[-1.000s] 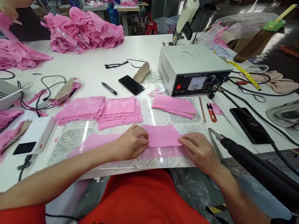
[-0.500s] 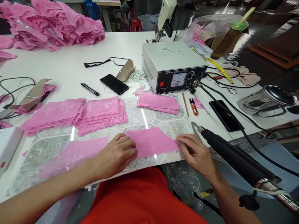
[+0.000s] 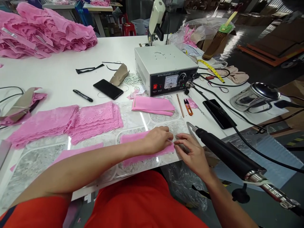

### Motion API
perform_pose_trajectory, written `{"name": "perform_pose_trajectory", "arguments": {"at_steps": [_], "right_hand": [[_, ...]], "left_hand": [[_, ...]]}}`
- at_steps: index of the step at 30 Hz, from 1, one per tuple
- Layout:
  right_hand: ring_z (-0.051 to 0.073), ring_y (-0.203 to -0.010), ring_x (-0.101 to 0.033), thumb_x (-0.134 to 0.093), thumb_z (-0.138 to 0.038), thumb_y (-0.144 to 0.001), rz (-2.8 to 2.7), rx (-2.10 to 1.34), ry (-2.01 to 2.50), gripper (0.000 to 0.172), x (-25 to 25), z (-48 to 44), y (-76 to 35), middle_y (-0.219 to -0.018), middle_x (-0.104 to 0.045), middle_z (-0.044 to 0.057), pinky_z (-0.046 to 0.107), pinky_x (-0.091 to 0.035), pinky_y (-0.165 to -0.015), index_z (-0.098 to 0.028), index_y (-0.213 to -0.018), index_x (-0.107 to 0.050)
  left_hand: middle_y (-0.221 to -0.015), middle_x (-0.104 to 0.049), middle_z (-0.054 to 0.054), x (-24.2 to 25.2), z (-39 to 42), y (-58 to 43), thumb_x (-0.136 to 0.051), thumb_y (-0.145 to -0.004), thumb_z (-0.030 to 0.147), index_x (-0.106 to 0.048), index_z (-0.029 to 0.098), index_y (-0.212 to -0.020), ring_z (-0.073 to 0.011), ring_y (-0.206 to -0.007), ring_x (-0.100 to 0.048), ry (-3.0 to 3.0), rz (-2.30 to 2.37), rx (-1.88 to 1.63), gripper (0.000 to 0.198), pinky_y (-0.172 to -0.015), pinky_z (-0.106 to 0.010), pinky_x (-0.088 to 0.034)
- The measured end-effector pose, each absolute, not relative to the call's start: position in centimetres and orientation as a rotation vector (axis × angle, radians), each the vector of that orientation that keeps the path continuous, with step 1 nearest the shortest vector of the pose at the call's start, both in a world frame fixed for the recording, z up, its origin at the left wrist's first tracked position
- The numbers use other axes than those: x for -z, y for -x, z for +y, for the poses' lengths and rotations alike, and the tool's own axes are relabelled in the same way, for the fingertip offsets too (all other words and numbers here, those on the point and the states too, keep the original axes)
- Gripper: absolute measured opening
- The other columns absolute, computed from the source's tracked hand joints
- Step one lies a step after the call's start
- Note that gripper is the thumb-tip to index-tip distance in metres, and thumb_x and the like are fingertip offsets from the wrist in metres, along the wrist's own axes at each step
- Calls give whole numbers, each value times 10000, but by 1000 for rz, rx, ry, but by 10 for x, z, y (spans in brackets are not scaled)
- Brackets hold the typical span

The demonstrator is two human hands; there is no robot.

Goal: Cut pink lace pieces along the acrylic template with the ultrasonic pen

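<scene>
A pink fabric piece (image 3: 133,139) lies on the patterned mat (image 3: 35,158) at the table's front edge, over a pink lace strip (image 3: 76,152). My left hand (image 3: 158,139) rests on the right end of the piece, fingers curled and pinching its edge. My right hand (image 3: 190,150) meets it at the same edge, fingertips pinching the fabric. A black handheld tool (image 3: 223,150) on a stand points its metal tip just right of my right hand.
Stacks of pink lace (image 3: 95,118) and folded pink pieces (image 3: 153,105) lie behind my hands. A white control box (image 3: 163,68), scissors (image 3: 188,107), pencil (image 3: 180,105), two phones (image 3: 108,89), a marker (image 3: 82,95), a yellow tape measure (image 3: 210,69) and pink fabric piles (image 3: 47,31) are farther back.
My left hand slid right along the pink piece from its left end to its right end, meeting the right hand. The view shifted right.
</scene>
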State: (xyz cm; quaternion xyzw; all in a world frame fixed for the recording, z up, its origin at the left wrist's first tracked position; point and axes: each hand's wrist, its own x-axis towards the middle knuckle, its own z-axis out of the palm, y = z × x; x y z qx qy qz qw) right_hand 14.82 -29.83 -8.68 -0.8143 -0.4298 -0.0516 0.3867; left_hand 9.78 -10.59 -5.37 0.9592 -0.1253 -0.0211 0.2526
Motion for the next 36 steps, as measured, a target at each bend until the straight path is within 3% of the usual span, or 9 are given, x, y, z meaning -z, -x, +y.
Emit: {"name": "perform_pose_trajectory", "arguments": {"at_steps": [13, 29, 36], "right_hand": [[209, -1027, -661, -584, -203, -876, -1091, 113, 2053, 107, 82, -297, -151, -1078, -676, 77, 351, -586, -852, -241, -900, -681], [213, -1056, -646, -592, -207, -886, -1138, 104, 2052, 104, 77, -295, -146, -1091, -667, 75, 364, -572, -877, -235, -891, -692], [217, -1026, -658, -588, -284, -907, -1258, 173, 2075, 101, 79, -304, -144, -1121, -653, 61, 371, -571, -852, -255, -943, -678]], "left_hand": [[-863, -629, -29, 67, -99, -90, -602, -902, 94, -697, 154, -851, -132, -798, -622, -2381, -327, -70, 124, -745, -218, -493], [-976, -623, -68, 56, -81, -82, -559, -905, 137, -642, 157, -835, -157, -878, -615, -2104, -288, -160, 111, -819, -291, -508], [-976, -702, -107, 21, -26, -27, -545, -961, 305, -575, 136, -874, -90, -623, -644, -1851, -3, -68, 193, -565, -205, -508]]}}
